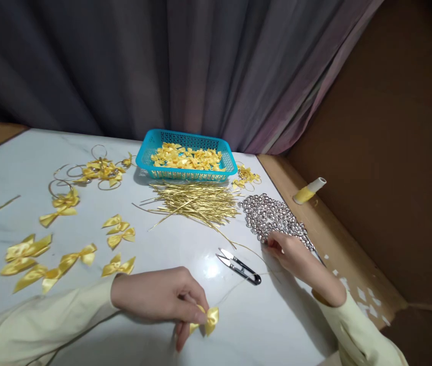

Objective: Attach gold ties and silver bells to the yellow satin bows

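Observation:
My left hand (166, 300) rests low on the white table and pinches a small yellow ribbon bow (210, 319) between thumb and fingers. A thin gold cord (238, 281) trails from the bow toward the right. My right hand (290, 251) reaches into the near edge of a pile of silver bells (271, 216), fingers curled as if pinching one; what it holds is too small to make out. Black-handled thread snips (238, 266) lie between the two hands.
A turquoise basket (162, 137) of yellow bows stands at the back, with a heap of gold wire lengths (196, 201) before it. Loose and finished bows (66, 262) with gold loops (99, 170) cover the left. A yellow thread spool (309, 190) lies on the wooden ledge.

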Motion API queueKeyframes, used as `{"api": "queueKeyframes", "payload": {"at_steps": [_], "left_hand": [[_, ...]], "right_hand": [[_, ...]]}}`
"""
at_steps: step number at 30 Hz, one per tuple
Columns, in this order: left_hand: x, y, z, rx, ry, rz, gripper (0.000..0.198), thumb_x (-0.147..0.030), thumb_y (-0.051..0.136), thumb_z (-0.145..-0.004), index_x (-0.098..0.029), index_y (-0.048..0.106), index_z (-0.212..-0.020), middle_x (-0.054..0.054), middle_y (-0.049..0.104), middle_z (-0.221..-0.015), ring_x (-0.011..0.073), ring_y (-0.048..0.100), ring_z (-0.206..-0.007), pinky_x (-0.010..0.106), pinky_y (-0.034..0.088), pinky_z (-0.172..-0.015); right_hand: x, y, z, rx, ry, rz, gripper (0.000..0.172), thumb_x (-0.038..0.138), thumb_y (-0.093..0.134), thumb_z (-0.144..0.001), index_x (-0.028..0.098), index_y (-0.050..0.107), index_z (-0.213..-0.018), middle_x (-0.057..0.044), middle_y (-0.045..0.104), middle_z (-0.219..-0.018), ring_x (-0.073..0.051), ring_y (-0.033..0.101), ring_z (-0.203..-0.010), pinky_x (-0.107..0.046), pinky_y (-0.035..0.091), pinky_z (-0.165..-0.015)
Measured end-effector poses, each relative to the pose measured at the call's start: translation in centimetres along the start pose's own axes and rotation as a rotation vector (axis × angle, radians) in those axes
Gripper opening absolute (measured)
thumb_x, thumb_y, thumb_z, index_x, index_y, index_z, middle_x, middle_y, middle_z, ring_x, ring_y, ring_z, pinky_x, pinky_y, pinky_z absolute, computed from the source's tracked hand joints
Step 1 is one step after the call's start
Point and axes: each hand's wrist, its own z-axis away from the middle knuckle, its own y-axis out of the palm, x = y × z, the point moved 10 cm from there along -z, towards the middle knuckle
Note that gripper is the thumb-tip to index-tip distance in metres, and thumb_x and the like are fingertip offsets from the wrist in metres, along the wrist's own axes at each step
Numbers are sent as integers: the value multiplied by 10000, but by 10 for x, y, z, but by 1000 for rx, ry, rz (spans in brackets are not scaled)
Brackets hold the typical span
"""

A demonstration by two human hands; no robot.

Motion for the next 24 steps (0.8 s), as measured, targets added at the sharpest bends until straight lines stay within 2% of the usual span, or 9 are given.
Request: {"api": "queueKeyframes", "payload": {"at_steps": [6, 10, 17, 20, 24], "left_hand": [[-2, -1, 1, -8, 8, -15, 188, -304, 540, -823, -146, 641, -836, -34, 575, -484, 85, 526, -504, 174, 433, -599], [-3, 1, 1, -1, 4, -3, 189, -309, 543, -821, -148, 641, -834, -39, 569, -475, 85, 526, -492, 178, 438, -603], [1, 0, 1, 7, 12, 34, 212, -348, 560, -804, -148, 628, -821, -22, 599, -469, 98, 541, -467, 187, 444, -586], [2, 1, 1, 19, 18, 41, 211, -347, 552, -809, -149, 621, -826, -18, 602, -462, 100, 540, -439, 196, 447, -578], [-6, -5, 3, -65, 16, 11, 221, -351, 540, -809, -144, 610, -772, -5, 607, -477, 113, 552, -461, 209, 444, -565]], "right_hand": [[-1, 2, 13, -87, -17, -116, 66, 236, 431, -804, 196, 438, -752, -27, 539, -672, -162, 493, -590, -263, 364, -558], [4, -3, 21, -97, -2, -245, 94, 274, 437, -831, 191, 481, -837, -30, 552, -735, -149, 492, -604, -254, 389, -566], [-7, -3, 25, -39, 109, -528, 263, 389, 492, -827, 159, 618, -829, -39, 591, -737, -84, 411, -426, -220, 368, -405], [-8, -22, 30, -117, 142, -640, 274, 395, 517, -824, 167, 622, -934, -57, 596, -833, -78, 424, -476, -208, 370, -420], [9, -71, 44, -297, 168, -950, 248, 328, 650, -744, 212, 658, -963, -58, 602, -885, -86, 470, -558, -197, 406, -462]]}}
